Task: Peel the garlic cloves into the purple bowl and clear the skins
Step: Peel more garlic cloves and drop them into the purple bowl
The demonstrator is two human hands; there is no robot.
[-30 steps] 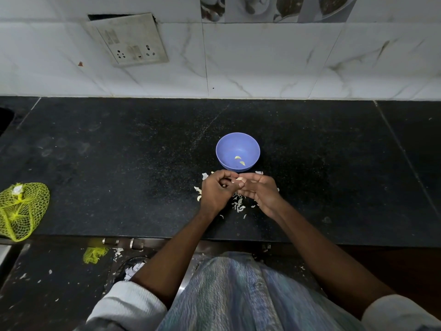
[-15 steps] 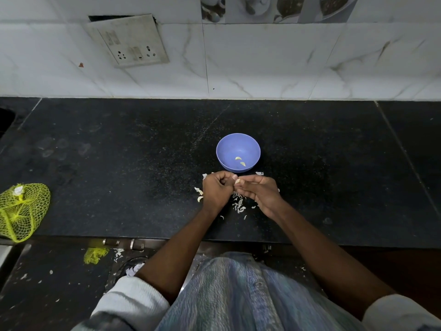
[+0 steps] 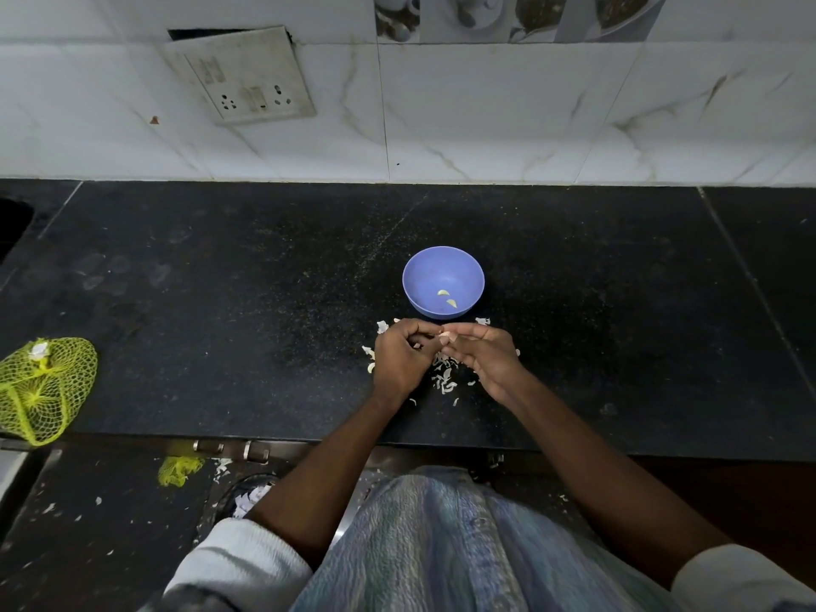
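Both hands meet just in front of the purple bowl (image 3: 443, 280) on the black desk (image 3: 221, 302). The left hand (image 3: 399, 360) has its fingers curled in a closed grip, and the right hand (image 3: 483, 355) pinches a garlic clove (image 3: 445, 336) at the fingertips between them. Two peeled cloves (image 3: 447, 298) lie inside the bowl. Loose skins (image 3: 443, 377) are scattered on the desk under and around the hands.

No readable text, labels or numbers anywhere. Socket plate (image 3: 240, 75) on the wall has only unmarked switches and pin holes. Purple bowl (image 3: 443, 280) carries no visible marking.
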